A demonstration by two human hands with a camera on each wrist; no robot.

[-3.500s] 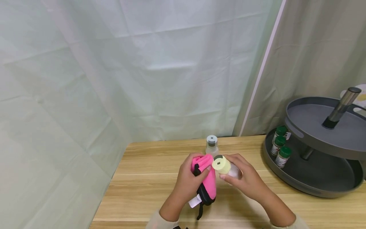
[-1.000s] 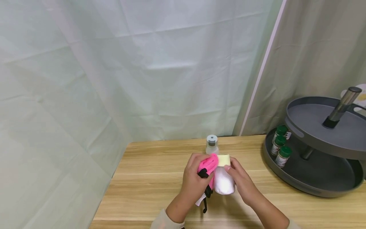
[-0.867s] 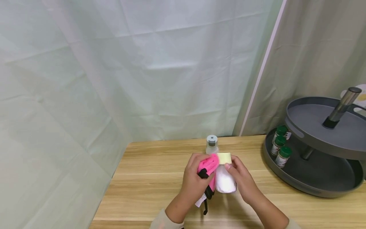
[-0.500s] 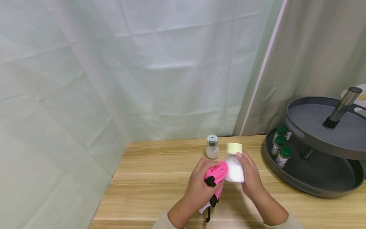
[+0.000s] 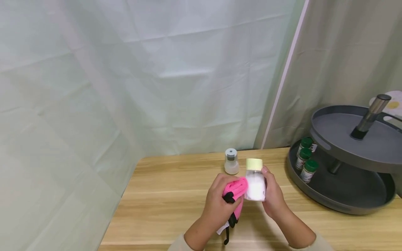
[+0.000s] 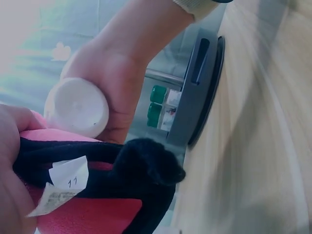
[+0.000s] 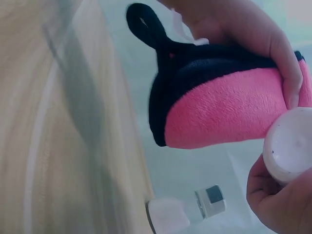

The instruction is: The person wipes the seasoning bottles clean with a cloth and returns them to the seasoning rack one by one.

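Note:
A folded pink cloth [image 5: 236, 188] with black trim, a black loop and a white tag [image 6: 68, 176] is gripped in my left hand [image 5: 216, 205]. My right hand [image 5: 274, 198] holds a clear seasoning jar [image 5: 255, 186] with a pale yellow lid and white contents. In the head view the jar stands nearly upright above the table, its left side against the cloth. Both wrist views show the jar's round white base [image 6: 78, 108]. Behind the hands, a similar jar with a grey lid [image 5: 231, 162] stands on the table.
At the right is a grey two-tier round tray [image 5: 345, 204] with a metal post [image 5: 372, 116]. Several green-lidded spice jars [image 5: 309, 170] stand on its lower tier. The wooden table [image 5: 163, 195] meets a pale curtain [image 5: 188, 104] at the back.
The jar has gone from tilted to nearly upright. Compared with a second ago, both hands are slightly farther right, and the cloth has lowered a little. The grey-lidded jar stays in place.

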